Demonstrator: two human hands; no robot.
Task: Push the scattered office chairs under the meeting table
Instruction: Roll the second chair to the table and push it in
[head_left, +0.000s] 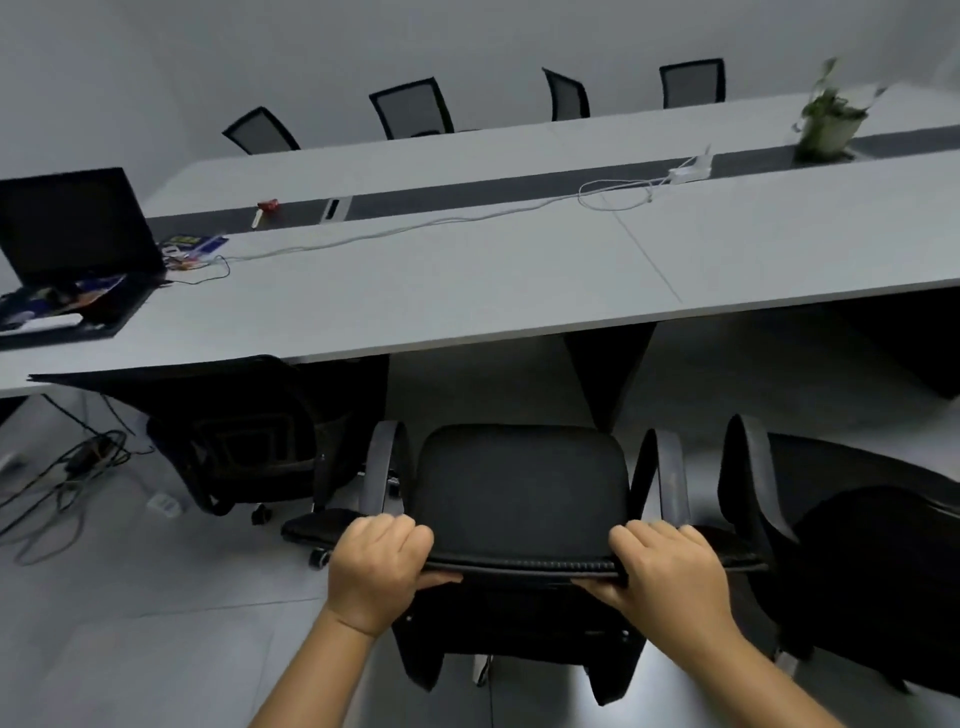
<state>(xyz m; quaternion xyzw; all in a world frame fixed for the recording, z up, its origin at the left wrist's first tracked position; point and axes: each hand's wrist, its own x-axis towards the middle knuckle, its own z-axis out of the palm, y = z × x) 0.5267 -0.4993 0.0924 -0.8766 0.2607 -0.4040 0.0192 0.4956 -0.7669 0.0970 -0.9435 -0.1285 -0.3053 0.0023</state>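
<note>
Hands on the backrest: the left hand (382, 564) and the right hand (670, 569) each have a grip clamped over the top edge of the black office chair (519, 499), fingers curled over the front, thumbs underneath. That chair faces the meeting table (467, 291), its seat just short of the surface's near edge and not yet under it. Dead ahead, a dark table leg (608, 374) stands close behind the seat. To the left, a second chair (234, 431) is tucked partly under the surface; to the right, a third chair (857, 545) sits out in the open, its armrest just beside the held chair's. Up top: an open laptop (72, 228), a white cable (415, 228), a potted plant (831, 119). Four more chairs (410, 106) line the far side. Loose cables (67, 467) lie on the floor at left.
</note>
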